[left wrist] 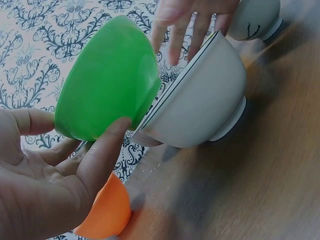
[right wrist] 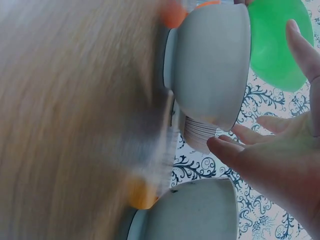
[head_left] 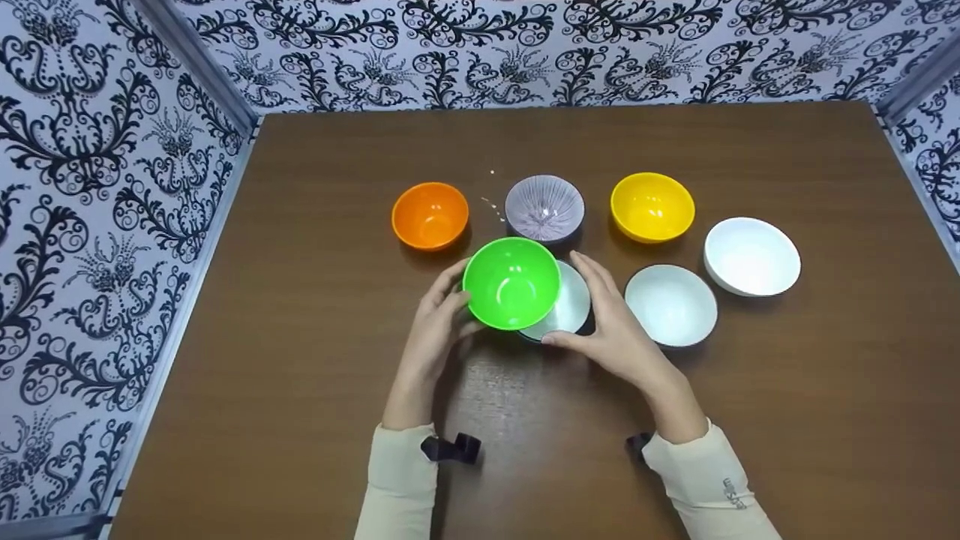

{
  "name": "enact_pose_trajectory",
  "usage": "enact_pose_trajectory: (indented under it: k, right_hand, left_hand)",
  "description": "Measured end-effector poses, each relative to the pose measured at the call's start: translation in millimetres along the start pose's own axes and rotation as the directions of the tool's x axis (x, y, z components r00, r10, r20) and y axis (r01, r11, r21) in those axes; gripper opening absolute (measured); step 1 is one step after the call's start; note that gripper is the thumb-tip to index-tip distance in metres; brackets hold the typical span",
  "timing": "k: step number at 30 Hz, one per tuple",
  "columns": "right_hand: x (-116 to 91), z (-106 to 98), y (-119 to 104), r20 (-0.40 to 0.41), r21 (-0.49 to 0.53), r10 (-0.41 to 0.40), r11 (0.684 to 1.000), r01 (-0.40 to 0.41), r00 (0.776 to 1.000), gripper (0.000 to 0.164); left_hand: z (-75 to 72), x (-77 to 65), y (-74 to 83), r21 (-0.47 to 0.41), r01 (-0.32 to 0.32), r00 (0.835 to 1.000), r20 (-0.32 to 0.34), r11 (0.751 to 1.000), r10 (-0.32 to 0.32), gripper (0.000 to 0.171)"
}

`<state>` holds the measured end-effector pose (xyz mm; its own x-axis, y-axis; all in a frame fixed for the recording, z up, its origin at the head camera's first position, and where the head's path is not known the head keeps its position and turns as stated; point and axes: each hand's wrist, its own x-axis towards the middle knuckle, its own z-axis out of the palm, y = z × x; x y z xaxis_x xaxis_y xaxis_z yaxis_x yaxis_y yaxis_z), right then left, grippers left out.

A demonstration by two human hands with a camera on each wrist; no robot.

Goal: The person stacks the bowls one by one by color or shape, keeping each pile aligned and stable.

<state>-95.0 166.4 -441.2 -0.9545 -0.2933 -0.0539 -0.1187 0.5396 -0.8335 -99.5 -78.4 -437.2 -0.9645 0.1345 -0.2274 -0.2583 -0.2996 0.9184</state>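
My left hand (head_left: 439,322) grips a green bowl (head_left: 512,283) at its left side, thumb on the outer wall, as the left wrist view shows. The green bowl is raised above the table and overlaps a white bowl (head_left: 566,311) with a dark rim line, which stands on the table. In the left wrist view the green bowl (left wrist: 110,80) is tilted beside that white bowl's rim (left wrist: 207,95). My right hand (head_left: 611,330) is spread around the white bowl's right side, holding nothing. In the right wrist view its fingers (right wrist: 250,145) lie near the bowl's rim.
Behind stand an orange bowl (head_left: 430,216), a ribbed purple-grey bowl (head_left: 544,208) and a yellow bowl (head_left: 652,207). Two more white bowls, a nearer one (head_left: 671,306) and a farther one (head_left: 752,256), stand at the right. Patterned panels (head_left: 480,52) border the brown table (head_left: 300,337).
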Motion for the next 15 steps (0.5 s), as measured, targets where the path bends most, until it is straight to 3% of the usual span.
enact_pose_trajectory:
  k: [15]
  right_hand:
    - [-4.2, 3.7, -7.9, -0.086, 0.087, -0.069, 0.993, 0.076, 0.994, 0.102]
  left_hand:
    - [11.2, -2.7, -1.8, 0.059, -0.021, 0.999, 0.036, 0.998, 0.018, 0.053]
